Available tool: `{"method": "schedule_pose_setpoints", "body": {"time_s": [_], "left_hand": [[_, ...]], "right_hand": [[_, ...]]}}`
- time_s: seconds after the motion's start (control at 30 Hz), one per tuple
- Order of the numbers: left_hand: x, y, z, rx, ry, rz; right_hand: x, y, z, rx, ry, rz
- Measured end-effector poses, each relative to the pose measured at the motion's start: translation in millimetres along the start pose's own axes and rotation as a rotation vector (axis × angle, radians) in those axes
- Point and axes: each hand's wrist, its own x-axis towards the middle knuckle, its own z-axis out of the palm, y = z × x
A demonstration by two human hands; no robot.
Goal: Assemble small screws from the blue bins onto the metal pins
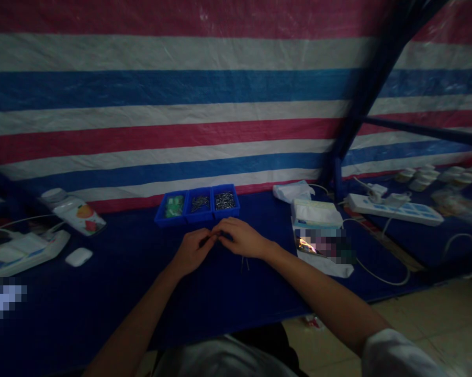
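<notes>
My left hand (192, 250) and my right hand (242, 238) meet fingertip to fingertip over the dark blue table (114, 298), just in front of three small blue bins. The fingers pinch something tiny and dark between them; the dim light hides what it is. The left bin (173, 206) holds green parts. Small dark metal pieces fill the middle bin (199, 203) and the right bin (225, 200). A thin dark tool (244, 264), like tweezers, lies on the cloth under my right wrist.
A pack of tissues (318, 222) lies right of my hands, a white power strip (393, 210) with cables beyond it. A white bottle (74, 210), a small white case (78, 256) and a white device (22, 251) sit at left. A striped tarp hangs behind.
</notes>
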Motion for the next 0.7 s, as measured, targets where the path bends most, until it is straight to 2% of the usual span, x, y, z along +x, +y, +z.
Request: {"method": "schedule_pose_setpoints", "body": {"time_s": [0.17,0.37,0.47,0.57,0.7], "left_hand": [[0,3,-1.6,0.014,-0.017,-0.019],[1,3,-3.1,0.011,-0.006,-0.051],[1,3,-3.1,0.007,-0.007,-0.052],[1,3,-2.8,0.012,-0.009,-0.053],[0,1,-1.6,0.012,-0.026,-0.069]], "right_hand": [[0,-3,0,-0.042,-0.022,0.017],[1,-1,0,0.077,0.071,0.070],[3,2,1,0.216,0.159,0.170],[7,3,-1,0.453,0.247,0.326],[10,7,-7,0.740,0.299,0.487]]}}
